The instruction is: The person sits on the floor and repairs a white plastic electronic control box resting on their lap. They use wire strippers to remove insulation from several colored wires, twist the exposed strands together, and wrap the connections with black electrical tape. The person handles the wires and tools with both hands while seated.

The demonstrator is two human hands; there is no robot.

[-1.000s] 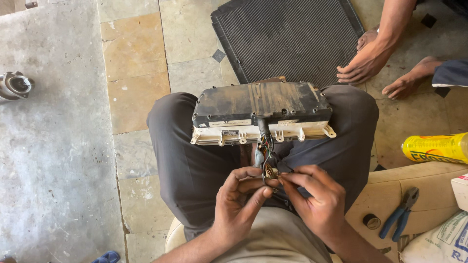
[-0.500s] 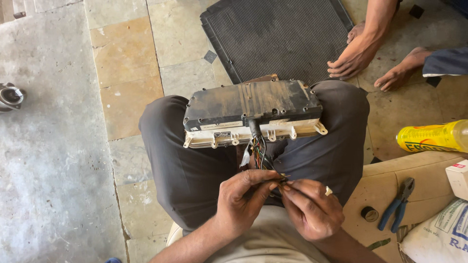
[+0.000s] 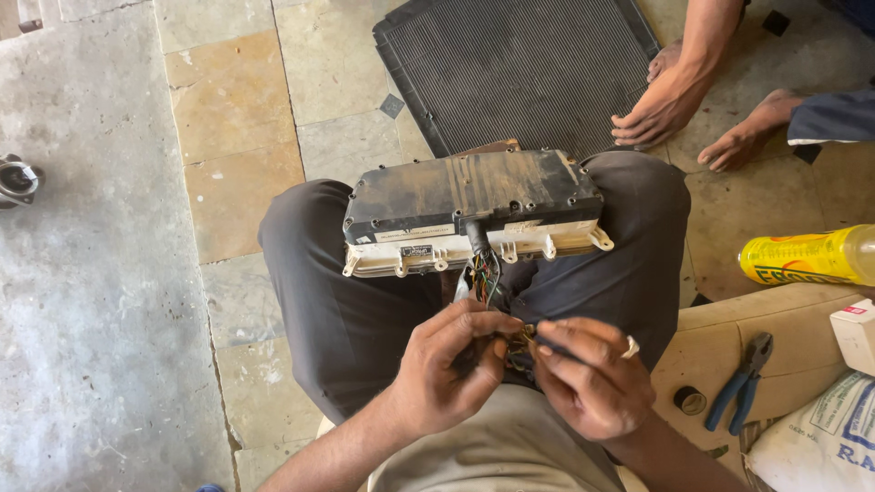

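Observation:
A dusty black and white electronic unit (image 3: 474,210) rests across my knees. A bundle of coloured wires (image 3: 485,278) hangs from its near side down into my lap. My left hand (image 3: 451,369) pinches the wire ends between thumb and fingers. My right hand (image 3: 592,378), with a ring on one finger, grips the same wire ends from the right. The two hands meet at fingertip level just below the unit. The wire tips are mostly hidden by my fingers.
A black finned radiator (image 3: 524,68) lies on the stone floor ahead, with another person's hand (image 3: 661,105) and foot (image 3: 743,137) beside it. On the right sit a yellow bottle (image 3: 807,255), blue-handled pliers (image 3: 738,383), a small black roll (image 3: 690,399), a white sack (image 3: 816,442). A metal part (image 3: 16,178) lies far left.
My hands have stayed on the wire ends, with the fingers shifting slightly. The view has drifted, so the unit sits a little lower and further right in frame. The other person's hand has shifted on the radiator.

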